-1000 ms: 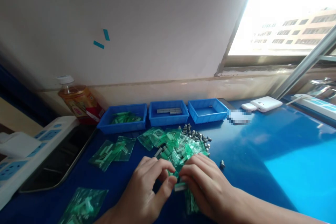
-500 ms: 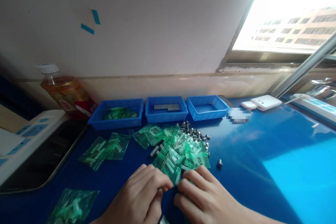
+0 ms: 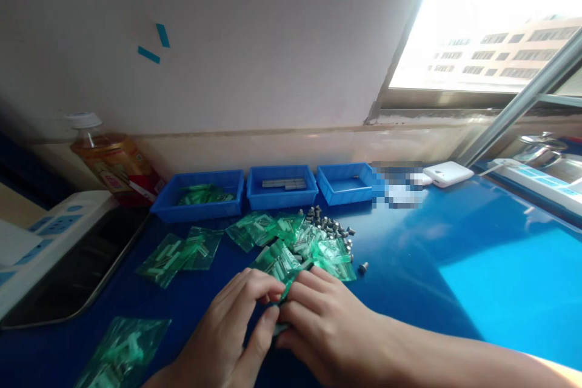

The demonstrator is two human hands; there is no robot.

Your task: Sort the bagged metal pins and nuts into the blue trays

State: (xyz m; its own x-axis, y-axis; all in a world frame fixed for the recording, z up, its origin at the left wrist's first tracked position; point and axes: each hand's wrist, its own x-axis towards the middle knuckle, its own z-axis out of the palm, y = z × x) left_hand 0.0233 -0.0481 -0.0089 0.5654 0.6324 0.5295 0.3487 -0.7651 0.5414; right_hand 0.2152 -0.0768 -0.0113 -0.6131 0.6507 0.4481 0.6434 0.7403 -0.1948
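Note:
My left hand (image 3: 239, 321) and my right hand (image 3: 321, 321) meet at the bottom centre, fingers curled towards each other. Between the fingertips shows a bit of green plastic and something pale; what each hand grips is largely hidden. Just beyond them lies a pile of small green plastic bags (image 3: 277, 260) with metal pieces inside. Loose metal screws (image 3: 334, 227) are heaped at the pile's right edge, and a single screw (image 3: 363, 268) lies apart. Two filled green bags (image 3: 166, 260) rest left of the pile, and another bag (image 3: 122, 351) is at the lower left.
Three blue trays stand along the wall: the left tray (image 3: 197, 212) holds green bags, the middle tray (image 3: 282, 197) metal bars, the right tray (image 3: 348, 194) a small piece. A bottle (image 3: 109, 157), a phone (image 3: 77, 273) and power strips (image 3: 541, 182) flank them.
My hands have come together, the right one moving left and slightly up. Green plastic now shows between the fingers. The view has shifted a little, so the trays and screws appear further left.

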